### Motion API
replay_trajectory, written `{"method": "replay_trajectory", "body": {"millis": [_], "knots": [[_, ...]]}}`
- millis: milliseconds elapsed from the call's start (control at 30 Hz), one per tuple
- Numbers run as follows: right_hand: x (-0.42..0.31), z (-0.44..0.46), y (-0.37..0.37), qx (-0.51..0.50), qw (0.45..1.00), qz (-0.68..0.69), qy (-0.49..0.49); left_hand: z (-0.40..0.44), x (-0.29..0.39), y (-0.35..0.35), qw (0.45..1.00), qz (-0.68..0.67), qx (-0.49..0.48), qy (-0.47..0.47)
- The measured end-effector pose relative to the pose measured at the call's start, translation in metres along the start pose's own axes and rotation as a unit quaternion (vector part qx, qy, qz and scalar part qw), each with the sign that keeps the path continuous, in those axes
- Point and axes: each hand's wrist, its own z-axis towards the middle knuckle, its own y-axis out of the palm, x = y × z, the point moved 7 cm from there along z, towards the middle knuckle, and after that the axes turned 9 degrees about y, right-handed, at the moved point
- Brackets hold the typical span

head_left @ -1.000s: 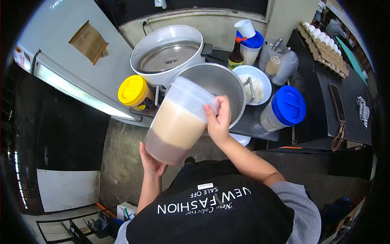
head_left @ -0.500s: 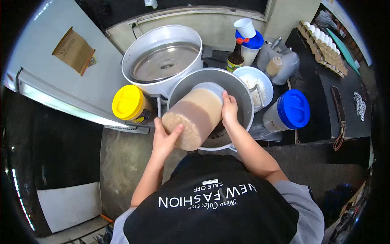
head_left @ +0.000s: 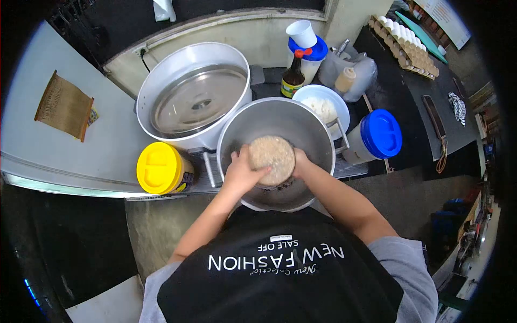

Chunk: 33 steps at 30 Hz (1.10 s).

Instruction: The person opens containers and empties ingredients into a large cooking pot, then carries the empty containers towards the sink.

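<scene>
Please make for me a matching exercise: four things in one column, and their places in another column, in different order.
1. White cup
2. Eggs
3. Yellow-lidded jar
4. Plastic container

A. Left of the grey pot
B. On a blue lid
C. Held by left hand and right hand
D. On cardboard trays

Pairs: 1-B, 2-D, 3-A, 4-C
</scene>
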Motion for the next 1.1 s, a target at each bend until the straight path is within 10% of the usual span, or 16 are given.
{"method": "replay_trajectory", "body": {"millis": [200, 367, 467, 567, 733, 800, 1100], "knots": [[0.0, 0.001, -0.014, 0.019, 0.999, -0.026, 0.039, 0.017, -0.014, 0.006, 0.997, -0.068, -0.027, -0.039], [-0.036, -0.052, -0.005, 0.136, 0.984, -0.08, -0.085, 0.03, -0.072, 0.027, 0.982, -0.163, 0.059, -0.079], [-0.082, -0.089, 0.008, 0.169, 0.91, -0.218, -0.309, 0.028, -0.068, 0.02, 0.869, -0.469, 0.139, -0.075], [-0.115, -0.191, 0.088, 0.219, 0.664, -0.412, -0.584, 0.027, -0.058, 0.002, 0.913, -0.357, 0.191, -0.045], [-0.083, -0.213, 0.178, 0.229, 0.453, -0.602, -0.617, 0.007, -0.014, -0.024, 0.941, -0.197, 0.244, 0.125], [-0.045, -0.127, 0.145, 0.203, 0.442, -0.766, -0.421, -0.014, 0.015, -0.038, 0.944, -0.11, 0.245, 0.19], [-0.123, -0.271, 0.224, 0.237, 0.424, -0.559, -0.672, -0.052, 0.012, -0.081, 0.947, 0.093, 0.26, 0.167]]}}
